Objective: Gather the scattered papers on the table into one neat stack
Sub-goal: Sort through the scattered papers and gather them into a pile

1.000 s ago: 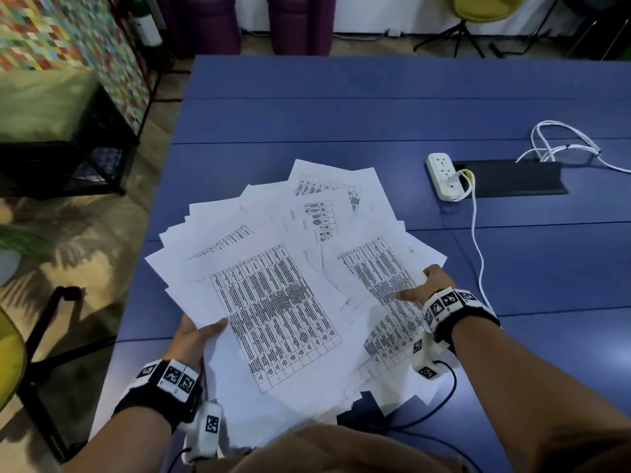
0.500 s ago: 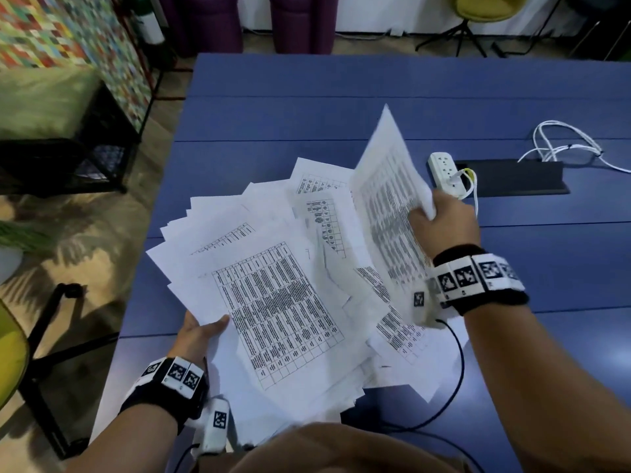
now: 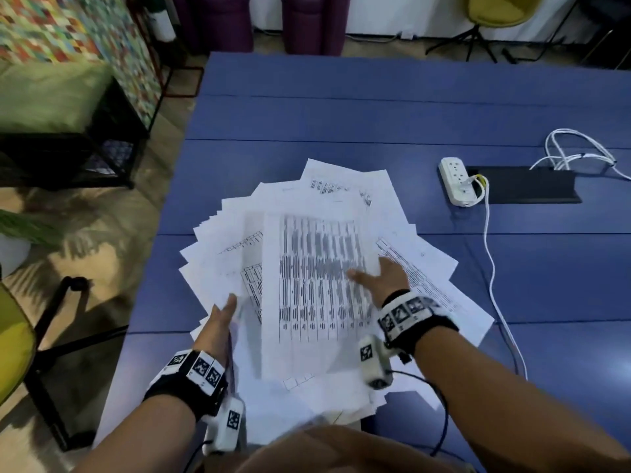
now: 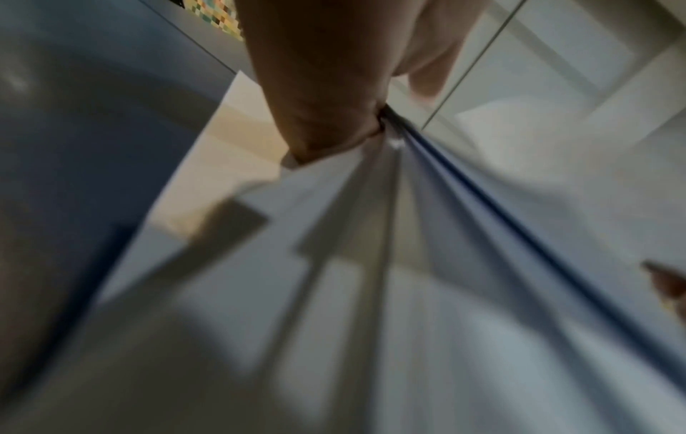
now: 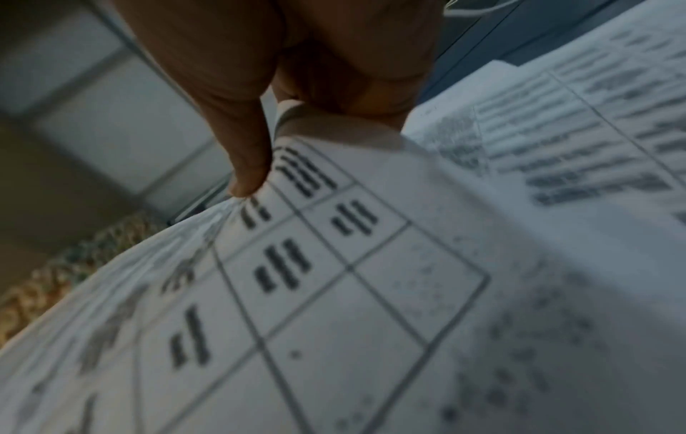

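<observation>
Printed papers lie fanned and overlapping on the near part of the blue worktop, some corners reaching past its near edge. The left hand grips the left margin of the fan, thumb on top; the left wrist view shows several sheets pinched together at the base of the thumb, their edges splaying outward. The right hand pinches the right edge of a top sheet, thumb above and fingers curled beneath, so that the sheet bows upward in the right wrist view. The sheets appear thin, light and limp: each likely bends under its own weight, slides readily over its neighbours, and creases if squeezed hard. A hold on the long margins, with both hands opposing across the pile, would likely keep the sheets flat while they are squared; tapping an edge on the worktop should align them. A power strip and white cable lie apart to the right.
</observation>
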Demonstrator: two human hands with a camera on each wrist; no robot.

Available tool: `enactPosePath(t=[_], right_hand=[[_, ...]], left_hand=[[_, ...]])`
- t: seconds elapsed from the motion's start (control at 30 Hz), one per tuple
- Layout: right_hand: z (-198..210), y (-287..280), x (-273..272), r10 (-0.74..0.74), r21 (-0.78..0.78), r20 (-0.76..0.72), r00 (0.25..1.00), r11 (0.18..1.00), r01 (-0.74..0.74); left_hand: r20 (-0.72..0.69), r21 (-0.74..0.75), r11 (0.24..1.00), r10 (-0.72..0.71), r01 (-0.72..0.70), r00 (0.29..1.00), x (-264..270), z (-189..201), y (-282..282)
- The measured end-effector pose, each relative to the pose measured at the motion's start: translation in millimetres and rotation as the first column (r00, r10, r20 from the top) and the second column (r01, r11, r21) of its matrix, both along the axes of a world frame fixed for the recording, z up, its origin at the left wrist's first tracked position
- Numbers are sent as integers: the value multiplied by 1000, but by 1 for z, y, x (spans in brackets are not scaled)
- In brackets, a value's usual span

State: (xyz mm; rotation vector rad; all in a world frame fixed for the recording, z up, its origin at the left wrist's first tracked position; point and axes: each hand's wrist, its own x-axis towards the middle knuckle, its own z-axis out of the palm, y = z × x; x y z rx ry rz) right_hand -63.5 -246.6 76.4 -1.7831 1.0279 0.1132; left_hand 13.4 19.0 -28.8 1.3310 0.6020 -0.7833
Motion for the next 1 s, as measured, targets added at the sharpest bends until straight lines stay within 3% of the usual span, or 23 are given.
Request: enactPosePath(t=[0.1, 0.13, 0.27, 0.33, 0.4, 0.47, 0.53, 0.67, 0.83, 1.0], right_hand=[[-42, 16, -1, 125, -32, -97, 987, 991, -128], [-54, 21, 1, 175, -39, -112, 978, 983, -180], [-76, 30, 10, 325, -2, -72, 943, 946, -326], [-78, 16, 14, 227, 7, -8, 974, 974, -227], [-82, -12, 14, 118, -143, -48, 992, 982, -124], [-83, -38, 8, 108, -357, -224, 969, 916, -185], [-79, -49, 3, 119, -426, -339, 933, 865, -265], [-82, -25, 7, 191, -362, -337, 922, 877, -314], [-83, 6, 18, 103, -187, -203, 974, 972, -142], [-62, -5, 29, 249, -213, -249, 936, 929, -303]], left_hand=[[-154, -175, 981, 52, -79, 987, 3, -3, 5], [-117, -199, 978, 33, -57, 993, 3, -5, 4], [221, -38, 994, -88, 98, 971, -10, 3, -4], [289, 28, 997, -78, 73, 954, -5, -3, 1], [308, 27, 999, -34, 26, 951, 6, -13, 16], [317, 57, 998, -5, -14, 948, 15, -15, 32], [311, 48, 998, 13, -30, 950, 23, -12, 46], [308, 38, 997, 47, -62, 950, 22, -16, 63], [298, 50, 998, 23, -39, 954, 21, -20, 67], [297, 11, 998, 60, -66, 953, 17, -16, 65]])
